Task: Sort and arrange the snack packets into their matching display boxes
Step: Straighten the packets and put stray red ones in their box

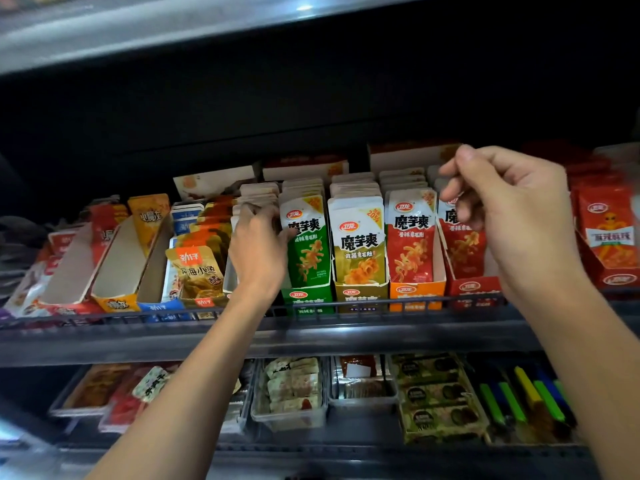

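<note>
Snack packets [353, 188] stand upright in a row of display boxes on the upper shelf [346, 336], across the middle of the frame, behind a thin wire rail [381, 301]. At the left of the frame a yellow box [116, 301] is nearly bare, with one yellow packet [149, 220] leaning at its back. Just right of it sits a blue box [161, 304], then a fish packet [195, 271] with an orange label, standing at the front of its own row.

Next comes the left grip [258, 245], reaching up from the lower middle. Its fingers are hooked over the tops of the pale packets [259, 190] stacked there, grasping them, while the thumb touches the green packet [306, 244] at the front of the green box [306, 301].

Right of that, an olive packet [358, 244] faces out of the olive box [360, 296], and a red packet [412, 237] fronts the orange box [417, 291]. Both rows are filled to the back.

The red box [474, 285] follows, its front packet partly hidden by the right grip [512, 209], which hangs before that row with its fingers curled. Whether it pinches a packet top I cannot tell.

At the far right edge stand blurred orange-red pouches [607, 230]. Along the bottom of the frame, on the lower shelf [311, 455], clear tubs [289, 415] hold more snacks, and green and yellow sticks [519, 400] lie at the lower right.
</note>
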The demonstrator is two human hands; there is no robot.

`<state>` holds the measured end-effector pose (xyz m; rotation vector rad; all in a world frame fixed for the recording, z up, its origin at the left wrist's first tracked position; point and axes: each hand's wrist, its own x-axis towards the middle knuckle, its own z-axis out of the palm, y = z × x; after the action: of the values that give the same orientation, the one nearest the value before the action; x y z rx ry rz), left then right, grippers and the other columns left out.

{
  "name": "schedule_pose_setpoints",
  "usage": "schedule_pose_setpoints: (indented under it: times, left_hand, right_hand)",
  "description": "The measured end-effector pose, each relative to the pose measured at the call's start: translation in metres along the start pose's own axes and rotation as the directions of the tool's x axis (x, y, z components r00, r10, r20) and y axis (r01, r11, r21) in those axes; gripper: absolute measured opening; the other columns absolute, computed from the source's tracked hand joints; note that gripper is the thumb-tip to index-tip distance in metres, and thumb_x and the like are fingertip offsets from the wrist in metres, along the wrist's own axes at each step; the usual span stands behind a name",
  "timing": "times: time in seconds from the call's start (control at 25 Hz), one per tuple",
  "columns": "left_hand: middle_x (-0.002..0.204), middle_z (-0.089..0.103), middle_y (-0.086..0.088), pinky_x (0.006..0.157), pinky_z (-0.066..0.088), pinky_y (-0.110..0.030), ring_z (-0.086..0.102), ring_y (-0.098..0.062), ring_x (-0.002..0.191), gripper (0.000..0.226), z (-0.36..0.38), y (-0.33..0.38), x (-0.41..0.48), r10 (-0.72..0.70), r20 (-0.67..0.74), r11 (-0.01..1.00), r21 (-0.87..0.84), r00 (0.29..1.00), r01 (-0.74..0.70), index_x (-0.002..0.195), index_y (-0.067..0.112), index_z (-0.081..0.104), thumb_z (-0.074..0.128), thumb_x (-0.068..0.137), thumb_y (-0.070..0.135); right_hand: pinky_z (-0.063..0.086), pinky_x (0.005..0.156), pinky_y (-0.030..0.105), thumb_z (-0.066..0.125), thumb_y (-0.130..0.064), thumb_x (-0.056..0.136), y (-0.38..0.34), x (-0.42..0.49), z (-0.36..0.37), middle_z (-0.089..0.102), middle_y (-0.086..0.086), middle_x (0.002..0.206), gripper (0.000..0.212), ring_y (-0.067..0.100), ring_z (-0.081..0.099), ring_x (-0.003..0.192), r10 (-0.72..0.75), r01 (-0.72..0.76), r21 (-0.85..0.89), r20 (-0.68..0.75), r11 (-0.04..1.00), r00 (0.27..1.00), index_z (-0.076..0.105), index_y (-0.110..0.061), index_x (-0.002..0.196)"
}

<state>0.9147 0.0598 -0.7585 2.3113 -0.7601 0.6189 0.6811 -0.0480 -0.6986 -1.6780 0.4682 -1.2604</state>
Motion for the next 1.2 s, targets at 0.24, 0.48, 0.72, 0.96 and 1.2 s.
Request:
schedule_pose_setpoints:
  times: [0.24,0.48,0.72,0.96,1.2]
  left_hand:
    - [0.132,0.05,-0.018,0.079,0.049,-0.048,0.057,-0.041,0.11,0.069,-0.002,0.011,-0.003,-0.078,0.031,0.994,0.085,0.996,0.075,0.13,0.003,0.038,0.077,0.079,0.028]
    - [0.111,0.057,-0.003,0.071,0.045,-0.034,0.06,-0.023,0.094,0.032,-0.031,0.03,-0.019,0.056,-0.072,0.977,-0.203,0.996,-0.069,0.112,0.015,0.051,0.068,0.086,0.02]
    - [0.094,0.065,0.015,0.072,0.052,-0.029,0.063,-0.008,0.075,0.015,-0.042,0.077,-0.066,0.382,0.233,0.897,-0.327,0.894,-0.298,0.106,0.033,0.057,0.057,0.091,0.034]
    - [0.101,0.068,0.0,0.079,0.044,-0.035,0.052,-0.022,0.097,0.019,0.007,0.067,-0.091,0.509,0.233,0.861,-0.131,0.829,-0.492,0.107,0.027,0.064,0.059,0.091,0.036]
    - [0.094,0.071,0.001,0.074,0.041,-0.033,0.046,-0.019,0.085,0.017,0.015,0.062,-0.089,0.529,0.244,0.843,-0.267,0.813,-0.468,0.103,0.022,0.072,0.065,0.089,0.029]
  right_hand:
    - [0.04,0.055,0.011,0.051,-0.028,0.1,0.007,0.002,-0.005,0.066,-0.002,0.071,0.025,0.007,0.051,0.057,0.05,-0.05,0.009,0.003,0.999,0.999,0.069,-0.015,0.09]
    - [0.039,0.052,0.009,0.054,-0.025,0.099,0.014,0.006,-0.009,0.067,-0.004,0.074,0.021,0.004,0.051,0.055,0.11,-0.11,-0.034,-0.002,0.993,0.994,0.07,-0.02,0.087]
    - [0.051,0.095,0.039,0.057,-0.025,0.097,0.033,0.006,-0.004,0.066,-0.01,0.115,0.021,0.01,0.062,0.105,0.131,-0.119,-0.417,0.0,0.901,0.991,0.068,-0.027,0.114]
    - [0.029,0.109,0.034,0.049,-0.011,0.099,0.071,0.014,0.013,0.044,0.002,0.147,0.05,0.022,0.033,0.131,-0.058,0.181,-0.782,0.183,0.597,0.981,0.04,-0.02,0.148]
    - [0.03,0.104,0.038,0.053,-0.021,0.098,0.076,0.017,0.027,0.035,-0.003,0.151,0.059,0.021,0.028,0.133,0.018,0.166,-0.839,0.205,0.519,0.979,0.028,-0.025,0.151]
